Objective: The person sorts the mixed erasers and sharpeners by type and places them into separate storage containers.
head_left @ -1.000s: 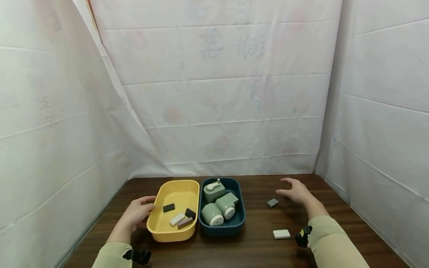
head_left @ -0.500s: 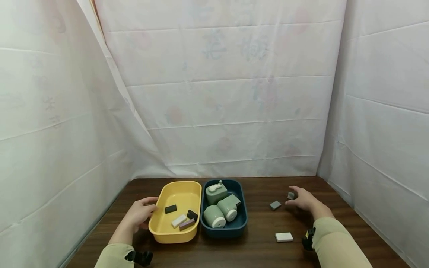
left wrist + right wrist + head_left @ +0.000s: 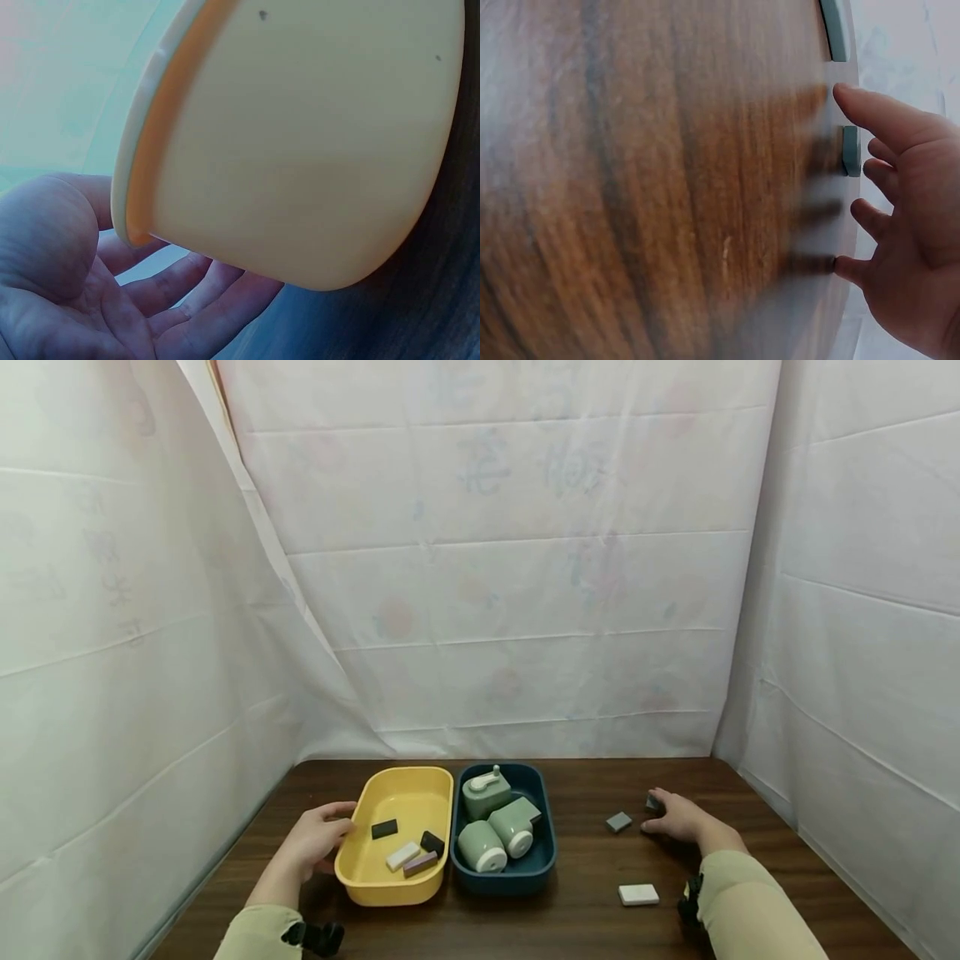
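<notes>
My left hand [image 3: 318,837] rests at the left rim of a yellow bin [image 3: 351,883]. In the left wrist view, its relaxed fingers [image 3: 217,304] lie along the outside of the bin wall. My right hand [image 3: 686,818] is low over the table at the right, fingers spread around a small dark grey block [image 3: 655,805]. The right wrist view shows that block [image 3: 851,151] between thumb and fingers, with a gap between it and the thumb [image 3: 877,112]. A second grey block [image 3: 618,822] lies just to the left of this hand, and a white block [image 3: 638,895] lies nearer the front.
Inside the yellow bin are black blocks [image 3: 385,829], a white block [image 3: 402,857] and a purple block [image 3: 420,864]. A dark blue bin [image 3: 504,883] stands against it, holding green rounded containers [image 3: 482,847]. White sheets [image 3: 510,593] hang around the brown table [image 3: 570,910].
My right hand has moved slightly right and down to the table, around the dark grey block, which was hidden one second ago. The left hand stays at the yellow bin.
</notes>
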Action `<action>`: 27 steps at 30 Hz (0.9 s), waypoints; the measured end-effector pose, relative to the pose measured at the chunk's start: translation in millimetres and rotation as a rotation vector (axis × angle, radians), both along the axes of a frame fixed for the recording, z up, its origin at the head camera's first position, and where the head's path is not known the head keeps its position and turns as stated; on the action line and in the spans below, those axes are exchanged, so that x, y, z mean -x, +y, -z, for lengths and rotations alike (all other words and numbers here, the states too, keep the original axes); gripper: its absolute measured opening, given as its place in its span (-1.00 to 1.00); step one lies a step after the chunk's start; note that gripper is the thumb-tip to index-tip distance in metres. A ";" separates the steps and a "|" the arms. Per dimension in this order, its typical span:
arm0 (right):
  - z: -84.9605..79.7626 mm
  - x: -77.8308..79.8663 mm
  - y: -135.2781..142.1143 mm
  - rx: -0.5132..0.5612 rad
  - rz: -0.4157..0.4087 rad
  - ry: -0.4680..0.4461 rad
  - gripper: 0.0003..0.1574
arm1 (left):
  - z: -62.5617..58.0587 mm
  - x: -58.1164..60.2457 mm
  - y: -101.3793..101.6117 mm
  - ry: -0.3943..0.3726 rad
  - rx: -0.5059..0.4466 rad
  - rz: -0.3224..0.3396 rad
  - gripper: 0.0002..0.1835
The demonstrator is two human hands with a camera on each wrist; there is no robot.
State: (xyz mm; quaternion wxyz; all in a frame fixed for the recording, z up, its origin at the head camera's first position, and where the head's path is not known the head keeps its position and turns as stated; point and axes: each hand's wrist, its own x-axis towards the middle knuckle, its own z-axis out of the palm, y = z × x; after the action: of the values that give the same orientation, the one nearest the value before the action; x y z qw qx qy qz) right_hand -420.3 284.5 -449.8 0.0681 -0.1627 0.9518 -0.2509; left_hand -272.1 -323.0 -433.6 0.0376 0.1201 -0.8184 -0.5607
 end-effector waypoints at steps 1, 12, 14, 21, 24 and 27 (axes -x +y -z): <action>1.0 0.0 0.5 -0.003 0.001 0.002 0.03 | 0.3 -0.1 0.4 0.000 -0.001 0.001 -0.46; 5.1 1.8 3.0 0.073 0.023 0.072 -0.11 | 0.7 -0.6 0.9 0.006 -0.001 0.000 -0.46; 5.4 2.2 3.2 0.080 0.018 0.077 -0.13 | 0.9 -0.7 0.6 0.007 -0.004 0.000 -0.46; 11.2 1.6 13.2 0.092 -0.019 0.116 -0.08 | 1.1 -0.7 0.5 0.003 -0.003 -0.003 -0.46; 9.3 -3.0 16.3 0.081 -0.002 0.095 -0.06 | 1.3 -0.8 0.6 0.000 0.000 -0.008 -0.47; 8.2 -5.9 17.4 0.066 0.015 0.076 -0.07 | 1.1 -0.7 1.0 0.001 -0.002 -0.009 -0.47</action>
State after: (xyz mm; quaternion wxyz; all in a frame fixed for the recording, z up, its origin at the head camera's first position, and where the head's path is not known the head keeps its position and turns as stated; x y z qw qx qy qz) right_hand -414.4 301.9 -457.9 0.0248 -0.1671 0.9462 -0.2761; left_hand -271.4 -322.0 -434.7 0.0406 0.1234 -0.8172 -0.5616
